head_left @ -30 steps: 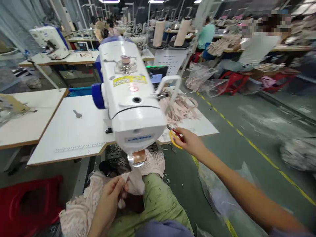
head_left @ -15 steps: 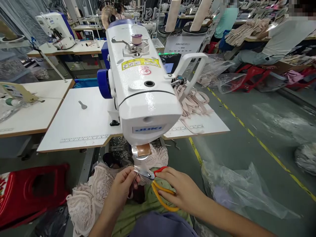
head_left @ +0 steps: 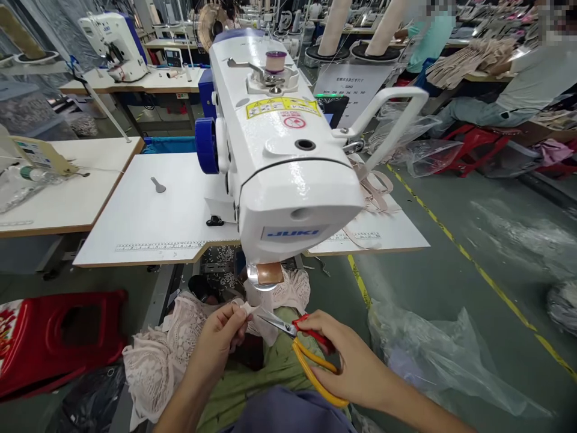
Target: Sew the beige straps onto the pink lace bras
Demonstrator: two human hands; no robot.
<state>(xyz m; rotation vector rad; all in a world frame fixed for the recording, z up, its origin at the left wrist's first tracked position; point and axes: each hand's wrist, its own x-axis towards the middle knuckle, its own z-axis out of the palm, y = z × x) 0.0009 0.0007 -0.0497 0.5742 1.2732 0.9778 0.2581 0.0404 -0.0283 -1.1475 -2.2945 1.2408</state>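
My left hand [head_left: 220, 337] pinches a strip of pale pink fabric, part of a lace bra [head_left: 184, 328] that lies across my lap. In my right hand [head_left: 345, 355] is a pair of scissors [head_left: 311, 355] with red and yellow handles, thumb and fingers through the loops. The blades point left, their tips at the fabric just beside my left fingertips; whether the tips touch it I cannot tell. More of the lace [head_left: 291, 291] shows under the head of the white sewing machine [head_left: 300, 204], above my hands.
A white machine table [head_left: 148, 216] extends to the left, with a small grey metal piece [head_left: 157, 185] on it. Pale straps [head_left: 378, 192] lie to the right of the machine. A red stool [head_left: 63, 337] stands at lower left, and clear plastic [head_left: 433, 349] covers floor at right.
The scissors and my right hand have shifted right and slightly down, away from my left fingers. More pale fabric shows at the left fingertips. The camera view has moved slightly.
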